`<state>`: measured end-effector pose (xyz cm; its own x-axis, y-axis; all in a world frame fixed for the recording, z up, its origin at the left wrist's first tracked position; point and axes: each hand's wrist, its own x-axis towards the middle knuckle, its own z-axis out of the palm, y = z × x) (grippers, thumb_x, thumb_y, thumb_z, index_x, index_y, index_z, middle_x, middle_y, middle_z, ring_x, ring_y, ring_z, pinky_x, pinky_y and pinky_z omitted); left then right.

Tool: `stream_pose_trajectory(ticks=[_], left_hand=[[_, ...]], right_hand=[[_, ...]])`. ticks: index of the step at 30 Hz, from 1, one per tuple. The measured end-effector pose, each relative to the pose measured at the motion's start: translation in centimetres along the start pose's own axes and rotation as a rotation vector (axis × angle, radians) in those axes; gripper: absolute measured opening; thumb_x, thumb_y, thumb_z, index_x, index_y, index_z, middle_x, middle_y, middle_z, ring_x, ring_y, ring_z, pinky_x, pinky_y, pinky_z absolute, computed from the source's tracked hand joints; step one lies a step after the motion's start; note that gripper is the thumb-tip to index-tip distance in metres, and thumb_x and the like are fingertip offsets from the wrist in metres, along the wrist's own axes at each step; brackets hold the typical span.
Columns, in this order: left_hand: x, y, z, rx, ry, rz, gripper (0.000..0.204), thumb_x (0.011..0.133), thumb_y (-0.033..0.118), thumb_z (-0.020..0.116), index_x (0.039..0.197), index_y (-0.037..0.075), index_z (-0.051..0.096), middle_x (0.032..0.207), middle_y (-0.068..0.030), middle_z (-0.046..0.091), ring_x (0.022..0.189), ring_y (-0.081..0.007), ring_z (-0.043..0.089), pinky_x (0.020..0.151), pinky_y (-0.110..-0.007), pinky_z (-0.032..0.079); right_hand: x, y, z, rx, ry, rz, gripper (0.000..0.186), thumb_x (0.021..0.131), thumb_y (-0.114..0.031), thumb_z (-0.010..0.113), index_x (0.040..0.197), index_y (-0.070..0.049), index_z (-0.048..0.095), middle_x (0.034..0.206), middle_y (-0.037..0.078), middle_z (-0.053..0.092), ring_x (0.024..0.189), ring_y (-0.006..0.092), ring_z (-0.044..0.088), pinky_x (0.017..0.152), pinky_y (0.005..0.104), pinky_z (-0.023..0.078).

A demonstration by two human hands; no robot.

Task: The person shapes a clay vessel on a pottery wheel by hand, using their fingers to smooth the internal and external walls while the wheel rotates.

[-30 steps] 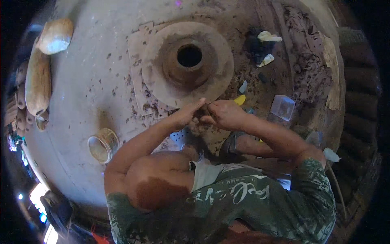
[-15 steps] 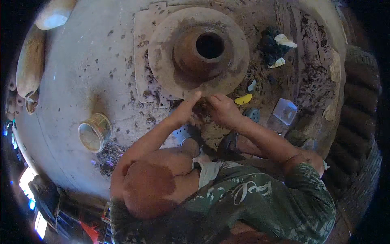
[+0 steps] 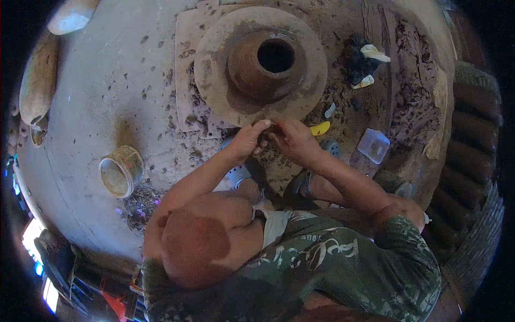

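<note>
Near left, a bucket [image 3: 135, 160] sits on the floor [image 3: 86, 177]; right, a clear box [image 3: 374, 145]. Between them, left hand [image 3: 247, 140] and right hand [image 3: 296, 142] are close together, fingers bent; whether either grip, partly closed, has hold of anything I cannot tell. A yellow piece [image 3: 320, 128] lies just right. Beyond the hands, the pot [image 3: 249, 70] stands mouth up on a disc [image 3: 212, 80], pale scraps [image 3: 374, 52] far right

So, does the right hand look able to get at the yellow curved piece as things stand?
Probably yes: the yellow curved piece lies just beside the right hand, with nothing visible blocking the way, though whether that hand holds something is unclear.
</note>
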<state>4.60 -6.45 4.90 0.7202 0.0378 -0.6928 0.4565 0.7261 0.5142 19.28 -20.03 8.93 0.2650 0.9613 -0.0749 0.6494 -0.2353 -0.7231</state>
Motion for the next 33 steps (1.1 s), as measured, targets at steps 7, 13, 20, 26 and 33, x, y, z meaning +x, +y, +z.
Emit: stream_pose_trajectory(ticks=[7,13,20,26,33], left_hand=[[1.1,0.1,-1.1,0.001,0.065,-0.111,0.044,0.102,0.047,0.06,0.115,0.005,0.061,0.097,-0.0068,0.062,0.072,-0.014,0.055,0.055,-0.03,0.045],[2.6,4.1,-1.4,0.34,0.702,0.861,0.058,0.097,0.044,0.07,0.128,-0.003,0.053,0.11,-0.0169,0.062,0.104,-0.0351,0.06,0.097,-0.05,0.046],[7.9,2.3,-4.9,0.919,0.98,0.991,0.066,0.088,0.025,0.079,0.138,-0.002,0.046,0.133,-0.0249,0.056,0.122,-0.0434,0.053,0.105,-0.051,0.04],[8.2,2.8,-6.9,0.973,0.87,0.903,0.077,0.082,0.017,0.08,0.145,-0.003,0.04,0.145,-0.0228,0.049,0.132,-0.0425,0.048,0.111,-0.049,0.038],[7.1,1.8,-4.7,1.014,0.842,0.973,0.076,0.072,0.0,0.074,0.14,-0.005,0.041,0.157,-0.0246,0.039,0.139,-0.0438,0.043,0.115,-0.05,0.036]], right_hand=[[0.9,2.4,0.1,-0.186,-0.086,-0.101,0.022,0.089,-0.01,0.072,0.108,0.001,0.066,0.09,0.02,0.064,0.082,0.0424,0.064,0.072,0.0496,0.053],[2.5,4.5,-1.1,-0.108,0.242,-0.046,0.022,0.091,-0.008,0.069,0.111,0.002,0.067,0.095,0.02,0.068,0.086,0.0419,0.066,0.075,0.0469,0.055],[5.5,5.6,0.7,-0.258,0.185,-0.329,0.023,0.084,-0.01,0.071,0.105,-0.003,0.069,0.096,0.015,0.068,0.089,0.0365,0.066,0.077,0.0456,0.056],[6.6,6.1,1.4,-0.367,0.141,-0.405,0.013,0.074,-0.012,0.066,0.086,-0.007,0.064,0.088,0.009,0.061,0.086,0.0312,0.061,0.075,0.0438,0.053],[7.5,5.5,2.4,-0.444,0.231,-0.373,0.013,0.073,-0.017,0.069,0.084,-0.012,0.064,0.088,0.007,0.061,0.085,0.0299,0.061,0.073,0.0433,0.05]])
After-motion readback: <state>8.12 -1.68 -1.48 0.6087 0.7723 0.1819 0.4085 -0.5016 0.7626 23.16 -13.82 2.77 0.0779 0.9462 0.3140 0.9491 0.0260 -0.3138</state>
